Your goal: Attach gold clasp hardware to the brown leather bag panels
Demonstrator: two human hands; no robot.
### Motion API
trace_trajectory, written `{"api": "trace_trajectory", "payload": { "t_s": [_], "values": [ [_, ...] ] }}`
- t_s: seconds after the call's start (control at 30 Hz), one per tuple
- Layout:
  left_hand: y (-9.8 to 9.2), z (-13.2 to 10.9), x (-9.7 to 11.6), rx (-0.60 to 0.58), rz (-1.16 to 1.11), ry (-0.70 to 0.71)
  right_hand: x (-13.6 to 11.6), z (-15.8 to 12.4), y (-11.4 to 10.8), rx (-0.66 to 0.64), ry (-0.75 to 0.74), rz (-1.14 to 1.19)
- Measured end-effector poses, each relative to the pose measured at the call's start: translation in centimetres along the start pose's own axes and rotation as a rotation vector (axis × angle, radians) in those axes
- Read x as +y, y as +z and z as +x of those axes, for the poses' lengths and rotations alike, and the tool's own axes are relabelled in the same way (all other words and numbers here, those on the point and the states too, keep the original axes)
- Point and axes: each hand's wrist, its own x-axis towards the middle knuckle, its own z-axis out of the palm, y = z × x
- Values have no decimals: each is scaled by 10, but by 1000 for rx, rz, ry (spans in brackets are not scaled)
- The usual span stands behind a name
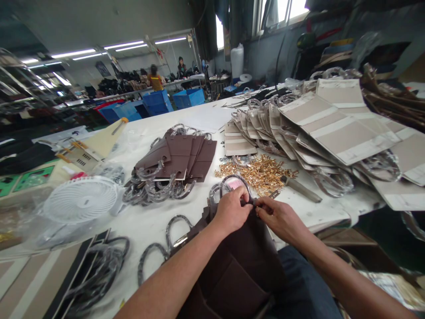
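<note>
A dark brown bag panel lies over my lap and the table edge, with a plastic-wrapped handle looping up from its top. My left hand is closed on the base of that handle, thumb against fingers. Close beside it, my right hand pinches at the same top edge; whatever small piece sits between its fingertips is too hidden to name. Just beyond my hands lies a heap of small gold metal fittings. A tool with a grey-green handle rests to their right.
Brown bag panels with wrapped handles are piled in the middle of the white table. Beige-lined panels are stacked at right, others at lower left. A white fan lies at left. Blue bins and two people are farther back.
</note>
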Motion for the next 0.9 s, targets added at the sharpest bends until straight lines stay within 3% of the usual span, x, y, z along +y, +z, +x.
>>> {"api": "trace_trajectory", "payload": {
  "t_s": [0.2,0.37,0.43,0.53,0.6,0.67,0.77,0.9],
  "values": [
    [2,-4,3,1,-28,18,-2,-2,-4,-23,7,-24],
    [-2,-6,9,-8,-96,64,1,1,-11,-48,41,175],
    [-6,-9,14,-21,-133,92,3,5,-21,-131,85,263],
    [-8,-14,19,-43,-178,126,7,10,-39,-394,131,372],
    [-6,-17,19,-51,-197,152,10,12,-44,-502,137,415],
    [-3,-16,16,-55,-195,176,12,13,-41,-484,125,408],
    [-2,-12,12,-63,-77,161,13,12,-25,-325,98,276],
    [-31,-19,24,-8,223,134,13,24,-13,-215,85,232]
  ]
}}
